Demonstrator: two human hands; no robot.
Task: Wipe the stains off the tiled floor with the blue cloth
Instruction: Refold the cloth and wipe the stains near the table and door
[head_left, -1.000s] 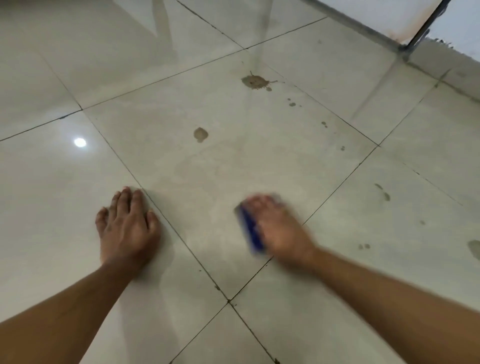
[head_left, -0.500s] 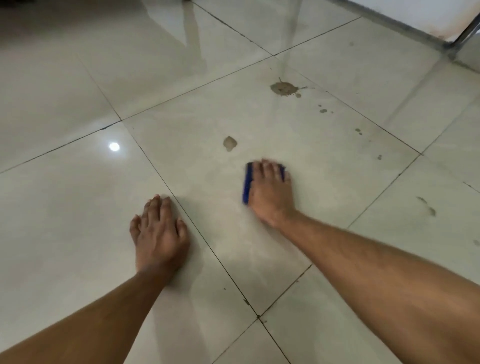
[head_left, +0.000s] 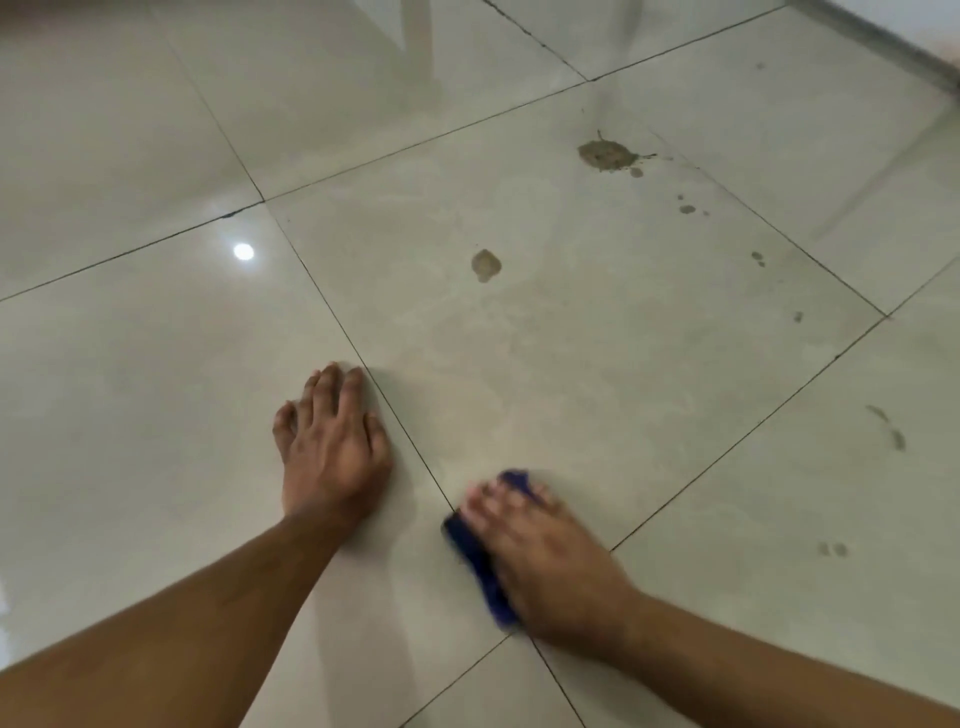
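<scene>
1. Since half a second ago, the right hand (head_left: 545, 561) has drawn the blue cloth (head_left: 480, 564) back toward the person, from just below the oval stain to the tile's near corner; the left hand (head_left: 332, 452) has stayed planted.
2. Tiled floor (head_left: 597, 364): glossy pale tiles with dark grout lines, a ceiling light reflected at left, a wall base at upper right.
3. Right hand: flat on the cloth, fingers (head_left: 511, 499) extended and pressing, motion-blurred. The cloth shows along the hand's left edge and past the fingertips, its long axis following the hand.
4. Left hand: flat on the adjacent tile, fingers spread, holding nothing.
5. Stains: oval stain (head_left: 485, 265) lies ahead of the right fingers; the splatter (head_left: 605, 155) lies farther, up-right. The right hand is nearer both. Judgement: both remain unwiped.
</scene>
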